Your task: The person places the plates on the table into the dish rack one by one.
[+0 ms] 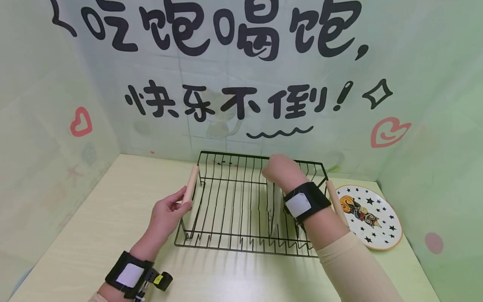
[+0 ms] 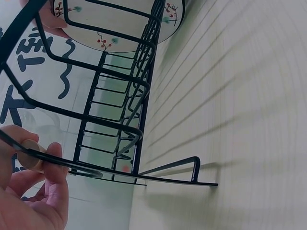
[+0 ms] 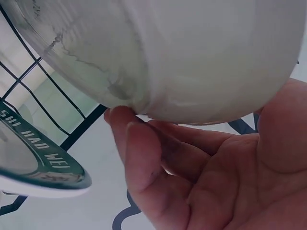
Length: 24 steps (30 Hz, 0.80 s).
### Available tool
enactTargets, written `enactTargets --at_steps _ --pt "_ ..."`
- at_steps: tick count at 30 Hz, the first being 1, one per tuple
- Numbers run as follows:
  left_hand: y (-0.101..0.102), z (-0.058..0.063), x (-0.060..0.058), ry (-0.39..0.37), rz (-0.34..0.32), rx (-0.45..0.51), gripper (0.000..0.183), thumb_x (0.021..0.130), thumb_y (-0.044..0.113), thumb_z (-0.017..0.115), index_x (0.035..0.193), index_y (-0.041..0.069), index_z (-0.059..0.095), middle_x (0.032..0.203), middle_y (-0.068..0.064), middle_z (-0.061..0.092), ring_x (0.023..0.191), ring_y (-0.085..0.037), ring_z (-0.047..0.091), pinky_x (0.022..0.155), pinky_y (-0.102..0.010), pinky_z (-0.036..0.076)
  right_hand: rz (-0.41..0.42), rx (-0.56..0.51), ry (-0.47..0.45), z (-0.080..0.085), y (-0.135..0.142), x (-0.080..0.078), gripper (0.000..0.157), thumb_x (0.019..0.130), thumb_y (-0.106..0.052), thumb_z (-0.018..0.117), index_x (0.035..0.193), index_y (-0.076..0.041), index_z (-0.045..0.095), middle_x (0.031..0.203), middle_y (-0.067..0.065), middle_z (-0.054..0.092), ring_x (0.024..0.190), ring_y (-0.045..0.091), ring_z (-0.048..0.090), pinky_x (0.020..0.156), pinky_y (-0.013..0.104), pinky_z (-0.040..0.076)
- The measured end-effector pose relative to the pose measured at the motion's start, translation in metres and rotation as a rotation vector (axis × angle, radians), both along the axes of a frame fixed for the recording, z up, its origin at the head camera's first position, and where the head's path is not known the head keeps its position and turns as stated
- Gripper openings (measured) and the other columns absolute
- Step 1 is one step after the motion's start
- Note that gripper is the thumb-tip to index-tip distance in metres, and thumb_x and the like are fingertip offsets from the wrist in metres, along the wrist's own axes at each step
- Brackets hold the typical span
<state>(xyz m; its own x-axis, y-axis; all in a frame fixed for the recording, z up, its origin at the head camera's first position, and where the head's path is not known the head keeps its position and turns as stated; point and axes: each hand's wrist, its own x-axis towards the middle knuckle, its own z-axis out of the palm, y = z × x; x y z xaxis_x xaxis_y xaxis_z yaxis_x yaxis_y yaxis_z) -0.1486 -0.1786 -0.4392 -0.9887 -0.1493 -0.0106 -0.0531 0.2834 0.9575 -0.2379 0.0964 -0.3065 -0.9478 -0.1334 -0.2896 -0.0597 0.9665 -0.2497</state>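
Observation:
A black wire dish rack [image 1: 226,250] with light wooden handles stands on the table. My left hand [image 1: 166,214] grips its left wooden handle [image 1: 190,184], fingers and thumb around it. At the rack's right half, my right hand [image 1: 281,171] pinches the upper edge of a white plate [image 3: 220,62], which is upright among the wires. Seen from the left wrist, this plate's face [image 2: 108,28] carries red berry sprigs. Beside it in the right wrist view is another plate, green-rimmed with white lettering [image 3: 48,158]; my right forearm mostly hides that area in the head view.
On the table right of the rack lies a round plate [image 1: 386,218] with black stars and a pumpkin figure, close to the right handle [image 1: 336,201]. A printed backdrop [image 1: 222,71] with large black characters rises behind the rack, and panels flank both sides.

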Motion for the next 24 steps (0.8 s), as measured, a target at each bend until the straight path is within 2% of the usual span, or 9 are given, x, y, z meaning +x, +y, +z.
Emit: enactTargets --at_steps 5,11,14,16,19,21,24 --pt "-0.001 0.001 -0.001 -0.002 0.006 0.009 0.055 0.085 0.018 0.067 0.137 0.012 0.049 0.106 -0.014 0.060 0.074 -0.010 0.055 0.050 -0.018 0.038 0.036 0.087 0.005 -0.001 0.002 0.000 0.030 0.092 -0.013 0.046 0.062 -0.012 0.044 0.059 0.001 0.033 0.050 0.013 0.032 0.049 0.028 0.032" --pt "-0.003 0.001 -0.002 -0.015 0.002 0.006 0.054 0.086 0.020 0.067 0.137 0.013 0.049 0.111 -0.012 0.059 0.075 -0.008 0.056 0.049 -0.018 0.036 0.071 0.112 -0.011 -0.006 0.000 -0.001 0.019 0.091 0.001 0.040 0.078 -0.005 0.052 0.065 0.003 0.032 0.052 0.012 0.027 0.048 0.025 0.028" --pt "-0.004 0.001 -0.002 -0.014 0.000 0.002 0.054 0.086 0.020 0.066 0.137 0.013 0.049 0.110 -0.012 0.059 0.075 -0.009 0.056 0.049 -0.018 0.037 0.080 0.113 0.018 -0.008 -0.003 0.000 0.018 0.091 0.002 0.040 0.083 -0.003 0.055 0.067 0.004 0.038 0.052 0.013 0.031 0.048 0.025 0.031" --pt "-0.004 0.001 -0.002 -0.009 -0.002 0.002 0.055 0.086 0.020 0.067 0.137 0.012 0.049 0.110 -0.013 0.059 0.077 -0.013 0.057 0.049 -0.018 0.037 0.097 0.128 0.060 -0.009 -0.005 0.002 0.023 0.091 0.002 0.041 0.075 -0.005 0.055 0.066 0.004 0.041 0.052 0.014 0.034 0.048 0.026 0.032" --pt "-0.003 0.001 -0.002 -0.010 -0.003 -0.002 0.055 0.086 0.020 0.066 0.137 0.012 0.048 0.111 -0.012 0.059 0.078 -0.014 0.058 0.049 -0.018 0.035 0.156 0.153 0.153 -0.010 -0.008 0.005 0.032 0.090 0.002 0.042 0.060 -0.009 0.047 0.059 0.002 0.037 0.051 0.014 0.033 0.047 0.027 0.032" --pt "-0.003 0.001 -0.002 -0.009 -0.003 -0.005 0.055 0.086 0.021 0.066 0.137 0.012 0.049 0.110 -0.012 0.059 0.078 -0.013 0.059 0.049 -0.019 0.034 0.177 0.147 0.201 -0.011 -0.011 0.006 0.036 0.088 0.004 0.041 0.055 -0.011 0.040 0.057 0.001 0.032 0.050 0.013 0.030 0.046 0.027 0.030" --pt "-0.003 0.000 -0.003 -0.010 -0.004 -0.003 0.055 0.086 0.022 0.066 0.137 0.013 0.049 0.108 -0.012 0.060 0.076 -0.009 0.059 0.049 -0.019 0.033 0.178 0.149 0.232 -0.012 -0.014 0.007 0.035 0.088 0.004 0.042 0.056 -0.010 0.042 0.057 0.001 0.035 0.050 0.013 0.031 0.045 0.027 0.031"
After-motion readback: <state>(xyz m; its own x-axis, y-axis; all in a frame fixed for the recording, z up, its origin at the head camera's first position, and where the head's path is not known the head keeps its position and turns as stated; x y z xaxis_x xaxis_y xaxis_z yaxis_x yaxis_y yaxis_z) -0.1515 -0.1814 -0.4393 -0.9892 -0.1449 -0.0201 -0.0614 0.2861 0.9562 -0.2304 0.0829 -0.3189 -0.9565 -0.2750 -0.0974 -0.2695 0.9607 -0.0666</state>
